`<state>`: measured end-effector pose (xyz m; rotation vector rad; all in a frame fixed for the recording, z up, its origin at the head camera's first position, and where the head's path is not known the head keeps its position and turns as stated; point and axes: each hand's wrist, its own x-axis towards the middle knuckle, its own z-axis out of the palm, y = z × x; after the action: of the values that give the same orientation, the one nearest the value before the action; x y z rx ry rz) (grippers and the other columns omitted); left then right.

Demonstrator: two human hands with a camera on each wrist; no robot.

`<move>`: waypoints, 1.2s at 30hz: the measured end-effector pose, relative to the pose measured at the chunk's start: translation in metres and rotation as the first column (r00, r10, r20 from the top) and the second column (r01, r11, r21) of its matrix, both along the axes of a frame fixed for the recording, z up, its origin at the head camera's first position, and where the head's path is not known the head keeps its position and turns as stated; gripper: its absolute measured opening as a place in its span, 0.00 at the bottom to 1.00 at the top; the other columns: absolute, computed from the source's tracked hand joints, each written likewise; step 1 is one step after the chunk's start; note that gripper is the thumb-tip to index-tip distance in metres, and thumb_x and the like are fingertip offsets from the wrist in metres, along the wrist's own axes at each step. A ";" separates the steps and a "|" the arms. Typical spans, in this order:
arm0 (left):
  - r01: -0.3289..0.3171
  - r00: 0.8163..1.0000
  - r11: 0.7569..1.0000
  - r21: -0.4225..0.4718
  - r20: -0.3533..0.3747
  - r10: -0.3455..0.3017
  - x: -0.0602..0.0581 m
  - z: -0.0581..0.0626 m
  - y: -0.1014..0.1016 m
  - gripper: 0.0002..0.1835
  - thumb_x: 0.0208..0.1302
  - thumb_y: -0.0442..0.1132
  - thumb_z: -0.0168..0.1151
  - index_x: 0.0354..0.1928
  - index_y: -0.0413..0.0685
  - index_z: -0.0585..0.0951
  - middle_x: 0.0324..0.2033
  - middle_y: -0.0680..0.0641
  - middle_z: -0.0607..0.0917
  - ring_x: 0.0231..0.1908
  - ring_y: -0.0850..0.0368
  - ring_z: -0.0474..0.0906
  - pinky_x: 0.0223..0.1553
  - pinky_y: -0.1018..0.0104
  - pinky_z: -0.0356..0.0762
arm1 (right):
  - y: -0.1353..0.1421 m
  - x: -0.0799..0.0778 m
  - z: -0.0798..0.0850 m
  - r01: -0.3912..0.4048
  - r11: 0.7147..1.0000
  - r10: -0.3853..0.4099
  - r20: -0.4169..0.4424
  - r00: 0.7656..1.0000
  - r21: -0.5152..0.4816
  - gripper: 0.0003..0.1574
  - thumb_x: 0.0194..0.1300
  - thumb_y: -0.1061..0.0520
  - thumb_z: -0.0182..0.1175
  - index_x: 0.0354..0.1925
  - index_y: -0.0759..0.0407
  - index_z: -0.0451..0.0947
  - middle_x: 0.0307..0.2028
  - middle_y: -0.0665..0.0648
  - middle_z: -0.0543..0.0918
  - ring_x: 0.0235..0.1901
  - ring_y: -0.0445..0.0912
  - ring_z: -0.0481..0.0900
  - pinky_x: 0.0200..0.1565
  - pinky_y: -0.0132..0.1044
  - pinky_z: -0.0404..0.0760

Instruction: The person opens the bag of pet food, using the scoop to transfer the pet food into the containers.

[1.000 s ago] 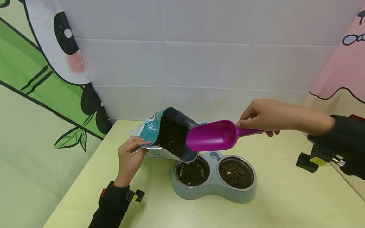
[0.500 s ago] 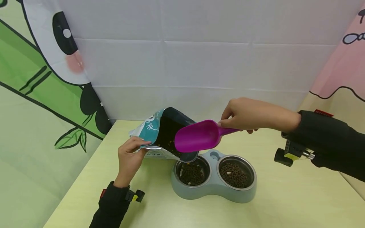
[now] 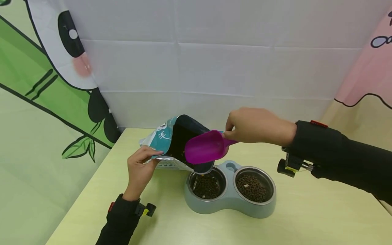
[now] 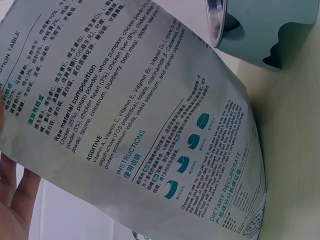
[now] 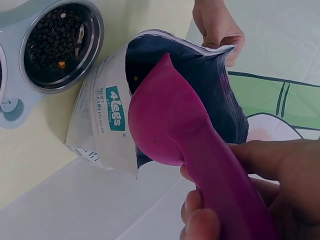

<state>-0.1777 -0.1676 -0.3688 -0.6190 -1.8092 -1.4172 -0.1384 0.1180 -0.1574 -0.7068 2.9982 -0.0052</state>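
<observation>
A teal and white pet food bag (image 3: 163,136) leans with its mouth open toward the right, dark inside. My left hand (image 3: 142,165) pinches the bag's left rim between thumb and fingers. In the left wrist view the bag's printed back (image 4: 135,120) fills most of the picture. My right hand (image 3: 249,125) grips the handle of a magenta scoop (image 3: 203,148). The scoop's front edge reaches into the bag's mouth, as the right wrist view also shows with the scoop (image 5: 170,115). How much food lies deeper in the bag is hidden.
A pale blue double pet bowl (image 3: 229,202) stands just in front of the bag. Brown kibble lies in both steel bowls, with a few lighter bits. Everything stands on a light wood table (image 3: 306,217); a white cloth wall (image 3: 220,75) rises behind.
My right hand has moved left with the scoop, bringing its front edge from beside the bag's mouth into it. The left hand, bag and bowls have stayed in place.
</observation>
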 end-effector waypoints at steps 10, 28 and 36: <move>0.025 1.000 1.000 0.001 -0.011 -0.025 0.004 0.000 -0.008 0.08 0.49 0.15 0.64 0.32 0.29 0.84 0.27 0.45 0.81 0.33 0.64 0.75 0.41 0.76 0.77 | -0.026 0.012 -0.008 -0.036 0.996 0.051 -0.205 0.977 0.075 0.19 0.64 0.51 0.61 0.17 0.51 0.76 0.15 0.49 0.73 0.18 0.44 0.70 0.17 0.36 0.65; 0.069 0.997 0.998 0.001 -0.023 -0.069 0.009 0.002 -0.016 0.07 0.49 0.15 0.63 0.31 0.27 0.83 0.26 0.39 0.80 0.33 0.65 0.75 0.40 0.76 0.77 | -0.076 0.023 -0.032 0.003 0.906 0.213 -0.461 0.862 0.424 0.05 0.52 0.60 0.64 0.22 0.54 0.78 0.15 0.50 0.72 0.15 0.43 0.67 0.16 0.37 0.74; 0.067 0.998 0.998 -0.002 -0.021 -0.067 0.011 0.001 -0.020 0.08 0.49 0.15 0.63 0.31 0.27 0.84 0.26 0.39 0.80 0.33 0.65 0.75 0.40 0.76 0.77 | -0.103 0.022 -0.048 0.071 0.838 0.201 -0.428 0.881 0.540 0.03 0.53 0.55 0.65 0.29 0.51 0.82 0.16 0.49 0.72 0.14 0.43 0.65 0.14 0.33 0.68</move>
<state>-0.1666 -0.1872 -0.3681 -0.6985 -1.7881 -1.4489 -0.1163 0.0155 -0.2052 -0.8261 3.1237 1.1397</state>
